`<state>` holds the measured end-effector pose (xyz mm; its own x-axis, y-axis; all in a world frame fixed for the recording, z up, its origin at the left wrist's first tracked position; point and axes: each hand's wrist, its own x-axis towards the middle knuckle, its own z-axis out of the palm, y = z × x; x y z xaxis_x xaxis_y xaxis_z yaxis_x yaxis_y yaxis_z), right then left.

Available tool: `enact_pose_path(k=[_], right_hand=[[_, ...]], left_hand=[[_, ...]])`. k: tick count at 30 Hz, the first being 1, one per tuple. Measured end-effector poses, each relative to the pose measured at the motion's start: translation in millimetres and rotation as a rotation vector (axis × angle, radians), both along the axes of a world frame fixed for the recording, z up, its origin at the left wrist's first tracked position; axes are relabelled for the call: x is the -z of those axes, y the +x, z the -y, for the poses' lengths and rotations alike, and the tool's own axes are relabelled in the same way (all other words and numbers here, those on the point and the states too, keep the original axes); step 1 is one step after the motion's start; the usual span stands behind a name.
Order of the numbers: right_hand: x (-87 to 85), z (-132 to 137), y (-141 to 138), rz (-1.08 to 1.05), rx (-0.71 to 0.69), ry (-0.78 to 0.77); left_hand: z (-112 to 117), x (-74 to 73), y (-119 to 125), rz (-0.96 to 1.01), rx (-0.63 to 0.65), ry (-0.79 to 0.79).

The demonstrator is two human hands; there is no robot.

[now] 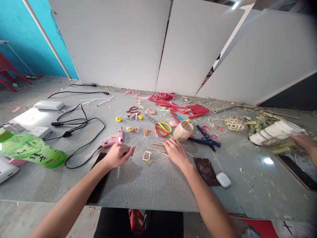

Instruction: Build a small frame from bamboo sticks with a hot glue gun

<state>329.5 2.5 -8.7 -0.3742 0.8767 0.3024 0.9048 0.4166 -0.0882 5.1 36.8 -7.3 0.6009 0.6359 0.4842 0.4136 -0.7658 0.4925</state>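
Note:
My left hand (120, 156) hovers or rests just above the table, fingers curled in and thumb toward the right; whatever it may hold is hidden. Beside it lies a pink hot glue gun (114, 138). Between my hands stands a small open frame of short thin sticks (148, 155). My right hand (175, 152) lies palm down with its fingers extended over several thin bamboo sticks (158, 151), touching them. Just beyond those fingers is a round tan container (183, 131). Scissors with orange and yellow handles (162, 129) are near it.
Blue-handled cutters (205, 138), a brown sheet (204, 167) and a white case (223, 179) lie at right. Another person's hand (305, 143) is near a white cylinder (277, 132). A green bottle (32, 150), black cable (85, 132) and phone (99, 185) are left.

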Motion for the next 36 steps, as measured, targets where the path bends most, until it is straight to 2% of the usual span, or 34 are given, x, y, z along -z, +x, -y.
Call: enact_pose_path(k=[4,6,8,11,13,15,17,20,24,30,36], right_hand=[[-3.1,-1.2,8.4,-0.279,-0.019,0.034],[-9.7,-1.2,10.1,-0.463,-0.020,0.084],[-19.0,-0.1,6.2,-0.674,0.012,0.156],[-35.2,4.8,-14.1,-0.946,0.058,0.207],[-45.2,9.3,-35.3,-1.194,0.044,0.065],[-52.4,13.2,-58.6,-1.586,0.039,-0.234],[-55.1,15.2,-80.4,-1.822,0.063,-0.429],[-50.1,14.0,-104.8,-1.841,0.102,-0.478],[-37.5,9.8,-120.5,-1.819,0.147,-0.532],[-28.8,6.8,-124.4,-1.748,0.166,-0.546],[-20.3,5.9,-119.8,-1.666,0.156,-0.482]], left_hand=[[2.4,-4.0,0.2,0.028,-0.003,-0.074],[4.2,-6.5,2.0,0.079,-0.022,-0.170],[5.5,-9.3,5.2,0.169,-0.029,-0.350],[6.5,-14.5,11.2,0.360,0.013,-0.714],[7.7,-19.0,14.0,0.457,0.069,-0.894],[10.2,-23.8,15.2,0.489,0.146,-1.004],[13.5,-27.3,15.3,0.482,0.223,-1.071],[16.6,-26.9,15.7,0.460,0.267,-1.100],[15.6,-19.5,18.1,0.420,0.206,-1.069],[16.2,-17.1,19.9,0.366,0.198,-0.990],[18.3,-18.3,22.2,0.336,0.178,-0.951]])
